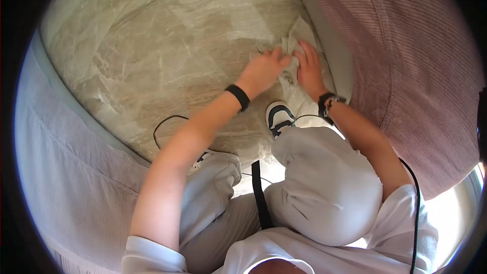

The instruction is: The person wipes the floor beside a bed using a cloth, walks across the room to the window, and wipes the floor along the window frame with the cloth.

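A crumpled pale cloth [300,31] lies on the marble-patterned floor near the base of the pink-covered furniture. My left hand [264,70], with a black band at the wrist, reaches it from the left, its fingers bent and closed on the cloth's near edge. On the cloth's right side is my right hand [310,71], wearing a dark bracelet or watch. Its fingers are stretched out and slightly apart, touching the cloth. Part of the cloth is hidden beneath and between both hands.
Pink ribbed upholstery [406,61] rises close on the right, and grey-covered furniture [81,182] stands on the left. My shoe [280,117] is just below the hands. A thin black cable [161,124] loops over the floor [167,45] around my feet.
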Demonstrator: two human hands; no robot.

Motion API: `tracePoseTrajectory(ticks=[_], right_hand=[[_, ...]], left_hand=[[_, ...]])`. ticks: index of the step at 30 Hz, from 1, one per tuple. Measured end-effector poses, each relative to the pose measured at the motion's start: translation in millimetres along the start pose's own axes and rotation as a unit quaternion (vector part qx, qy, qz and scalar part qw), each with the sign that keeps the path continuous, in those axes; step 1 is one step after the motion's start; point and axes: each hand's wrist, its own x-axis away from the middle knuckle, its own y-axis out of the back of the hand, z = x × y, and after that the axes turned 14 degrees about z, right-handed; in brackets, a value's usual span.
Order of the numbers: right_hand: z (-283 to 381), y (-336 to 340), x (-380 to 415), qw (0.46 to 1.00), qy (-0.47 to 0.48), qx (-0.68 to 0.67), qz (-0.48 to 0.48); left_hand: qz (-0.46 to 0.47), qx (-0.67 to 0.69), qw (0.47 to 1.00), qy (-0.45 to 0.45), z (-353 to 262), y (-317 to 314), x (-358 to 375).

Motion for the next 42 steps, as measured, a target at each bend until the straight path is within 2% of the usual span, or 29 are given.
tracePoseTrajectory(ticks=[4, 9, 12, 14, 16, 19, 22, 25, 29, 32, 35, 37, 38, 40, 42], right_hand=[[-3.4, -2.6, 52.8, 0.997, 0.004, 0.023, 0.068], [-9.1, -16.0, 50.1, 0.998, 0.035, -0.007, 0.059], [4.6, -15.8, 2.1, 1.0, 0.008, -0.011, -0.028], [3.0, -21.5, -48.2, 0.995, 0.0, -0.004, -0.095], [7.6, -19.6, -99.7, 0.988, 0.011, 0.002, -0.157], [34.0, 1.0, -140.7, 0.986, -0.042, 0.008, -0.161], [33.8, -5.8, -138.4, 0.985, 0.01, 0.011, -0.171], [40.3, -27.1, -111.7, 0.992, 0.096, 0.025, -0.073], [80.0, -44.0, -41.7, 0.967, 0.235, 0.06, 0.074], [103.6, -62.1, 0.1, 0.93, 0.326, 0.022, 0.169], [122.8, -70.4, 11.8, 0.927, 0.309, -0.037, 0.208], [123.4, -65.8, -5.6, 0.927, 0.307, -0.001, 0.215], [122.0, -60.8, -17.6, 0.927, 0.306, 0.017, 0.218], [134.1, -53.7, -57.9, 0.969, 0.229, -0.004, 0.091], [148.7, -37.9, -117.9, 0.98, 0.195, -0.027, 0.013]], left_hand=[[-0.041, 0.054, 0.996, -0.064, -29.4, -48.4, 19.7], [-0.038, 0.084, 0.996, -0.01, -22.4, -39.7, 30.4], [-0.045, 0.073, 0.995, 0.058, 1.8, -10.7, 19.2], [-0.122, 0.057, 0.987, 0.083, 27.5, 14.3, 6.8], [-0.226, 0.039, 0.971, 0.072, 62.5, 29.8, -7.3], [-0.283, -0.051, 0.957, 0.046, 97.9, 53.8, -13.7], [-0.118, 0.006, 0.986, 0.114, 84.7, 75.3, 7.4], [-0.154, -0.003, 0.986, 0.057, 103.7, 40.9, 46.5], [0.016, 0.027, 0.996, 0.083, 68.5, 3.9, 143.1], [0.071, 0.04, 0.995, 0.055, 39.0, -35.2, 200.1], [0.097, 0.032, 0.993, 0.066, 27.1, -47.4, 219.6], [0.115, 0.034, 0.991, 0.062, 39.2, -37.3, 215.9], [0.065, 0.018, 0.994, 0.083, 50.4, -29.8, 213.8], [-0.029, -0.013, 0.993, 0.116, 83.9, -3.6, 206.9], [-0.136, -0.029, 0.98, 0.141, 123.4, 27.2, 193.7]])
